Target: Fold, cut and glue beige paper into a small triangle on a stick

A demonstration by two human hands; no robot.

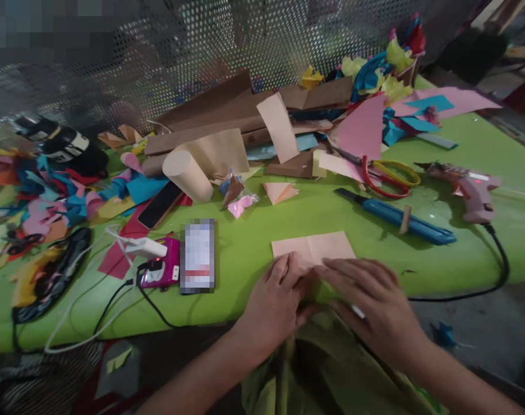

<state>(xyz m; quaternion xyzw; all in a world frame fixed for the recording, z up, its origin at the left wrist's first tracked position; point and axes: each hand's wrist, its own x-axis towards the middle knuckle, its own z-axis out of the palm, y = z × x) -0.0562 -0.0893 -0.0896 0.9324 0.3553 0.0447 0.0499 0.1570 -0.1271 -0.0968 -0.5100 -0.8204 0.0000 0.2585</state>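
Head view: both hands on a pale peach, creased rectangle of paper (329, 245), right at the counter's near edge.
And here the sheet lies just beyond the knuckles on the bright green, smooth-topped counter (240, 242), its long axis running left to right; left hand (271, 302) and right hand (377, 300) look equally near, fingers bent over its close side, touching. Pinched or merely pressing? From here I can't tell for either. The blue plastic box cutter (422, 228) sits beyond, nearer the right.
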